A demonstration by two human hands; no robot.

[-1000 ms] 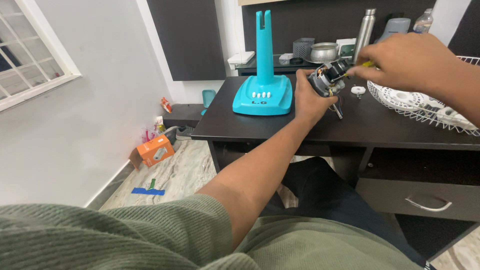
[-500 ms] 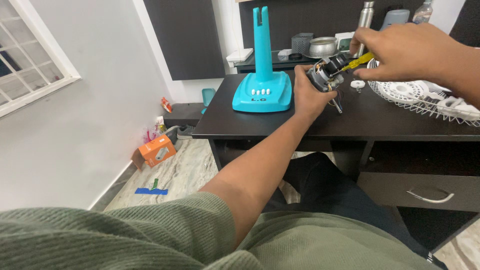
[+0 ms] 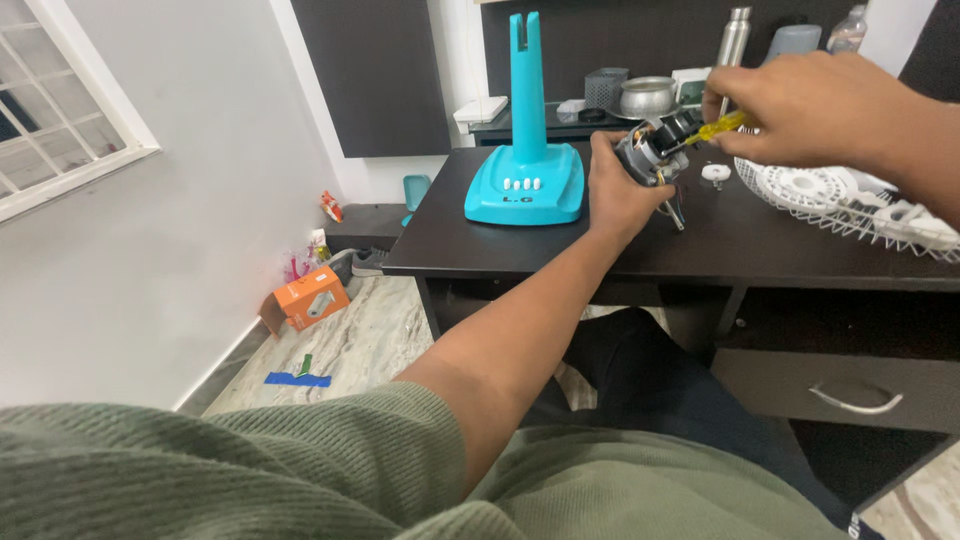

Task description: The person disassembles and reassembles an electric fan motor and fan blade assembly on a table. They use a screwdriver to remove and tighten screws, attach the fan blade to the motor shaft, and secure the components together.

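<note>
At 9 o'clock a window sits in the white wall, and below it, at about 7 o'clock, an orange box lies on the floor near a strip of blue tape. On the dark desk, at 12 o'clock, stands a turquoise fan base with an upright column. Just right of it the left hand is closed around a small motor, held just above the desk. At 1 o'clock the right hand pinches a yellow screwdriver, its tip touching the motor. At 3 o'clock a white fan grille lies flat on the desk. Behind, a steel pot and a bottle stand on a shelf.
</note>
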